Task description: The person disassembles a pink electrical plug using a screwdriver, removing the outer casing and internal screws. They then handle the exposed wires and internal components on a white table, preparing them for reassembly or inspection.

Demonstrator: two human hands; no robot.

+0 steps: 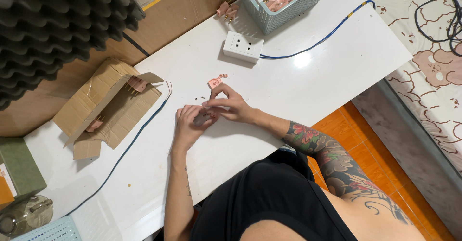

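Pink plug part [214,82] lies on the white surface [308,77], just beyond the fingertips of the right hand [231,107], on the side toward the white socket block [243,47]. The right hand is nearer to it; its fingers pinch together with the left hand [190,125] around a small grey piece, hard to make out. Tiny screws lie scattered beside the plug part.

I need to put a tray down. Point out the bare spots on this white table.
Bare patches: the white table right of the wall socket, beyond the blue cable; and the near stretch between the cardboard box and the left hand. Crowded: by the right hand, where a pink plug and tiny parts lie, and beside the basket.
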